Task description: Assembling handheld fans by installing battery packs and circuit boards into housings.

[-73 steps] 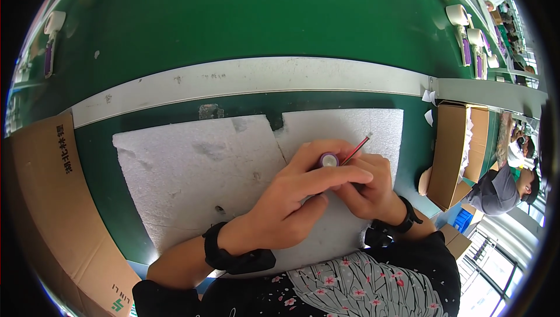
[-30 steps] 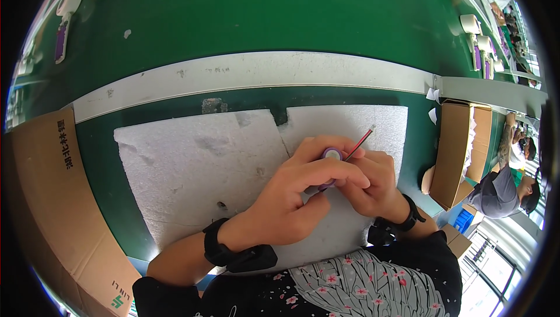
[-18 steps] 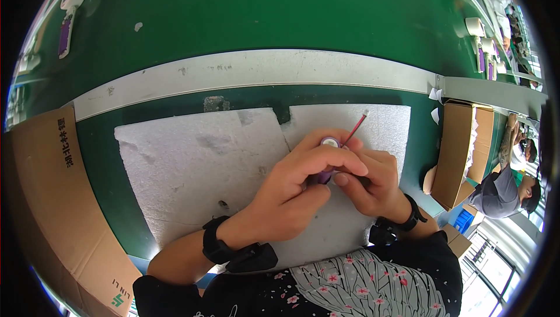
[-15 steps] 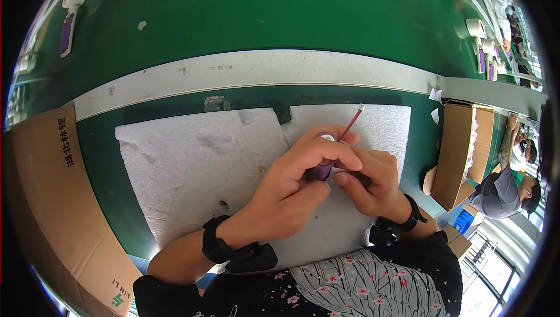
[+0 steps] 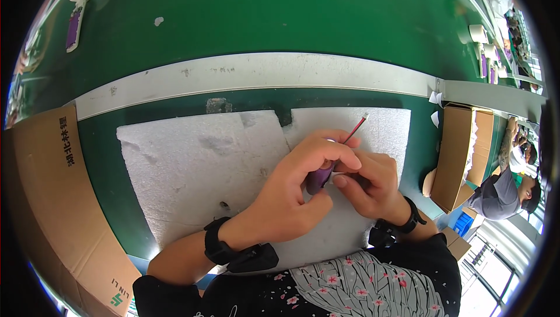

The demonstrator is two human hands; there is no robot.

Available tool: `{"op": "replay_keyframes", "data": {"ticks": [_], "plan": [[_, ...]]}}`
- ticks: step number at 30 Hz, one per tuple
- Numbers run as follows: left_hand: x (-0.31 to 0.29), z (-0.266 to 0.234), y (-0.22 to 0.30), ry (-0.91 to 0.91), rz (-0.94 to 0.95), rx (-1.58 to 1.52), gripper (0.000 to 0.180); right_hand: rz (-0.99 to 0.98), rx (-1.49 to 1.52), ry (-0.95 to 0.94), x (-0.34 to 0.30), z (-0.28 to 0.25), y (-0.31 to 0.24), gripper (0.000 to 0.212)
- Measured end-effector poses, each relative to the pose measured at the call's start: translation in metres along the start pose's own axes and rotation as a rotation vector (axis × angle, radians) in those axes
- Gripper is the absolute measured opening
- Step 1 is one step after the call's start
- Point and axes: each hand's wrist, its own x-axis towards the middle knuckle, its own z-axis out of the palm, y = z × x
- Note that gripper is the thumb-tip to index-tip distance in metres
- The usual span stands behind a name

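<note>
1. Purple glossy cylinder [image 5: 317, 181]: inside the curl of the left hand [image 5: 286, 194], held over the white foam sheet [image 5: 186, 165]; tilted, with side wall on view above the left thumb.
2. Just changed: more purple side showing than half a second ago; pale round end, in plain sight then, mostly hidden behind the left index finger now; thin red-and-black wire pair [image 5: 354, 129] with small white connector [image 5: 366, 116] a touch lower, pointing up and rightward.
3. Meaning, as a guess: turned slightly to reach the side; not laid down, work at the cylinder two-handed.
4. Left hand: curled, fingers and thumb wrapped round the cylinder; right hand [image 5: 376, 183]: fingers bent, thumb drawn in close beside it; pale sliver [image 5: 334, 174] near the thumb tip, too small to identify; impossible to tell if pinched.
5. Writing: dark printed characters [image 5: 67, 142] high on the brown cardboard carton [image 5: 52, 200] at left; green emblem [image 5: 116, 298] with dark lettering low down; nothing readable on the cylinder.
</note>
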Motion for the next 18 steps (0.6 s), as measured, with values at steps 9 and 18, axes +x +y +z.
{"op": "replay_keyframes", "data": {"ticks": [9,18], "plan": [[0.000,0.004,-0.002,-0.034,0.017,0.115,0.045,-0.016,-0.014,0.006,-0.001,-0.001,-0.005,0.009],[0.007,0.000,-0.012,-0.013,0.206,0.234,0.042,-0.038,-0.039,0.066,0.001,0.003,-0.001,0.008]]}}
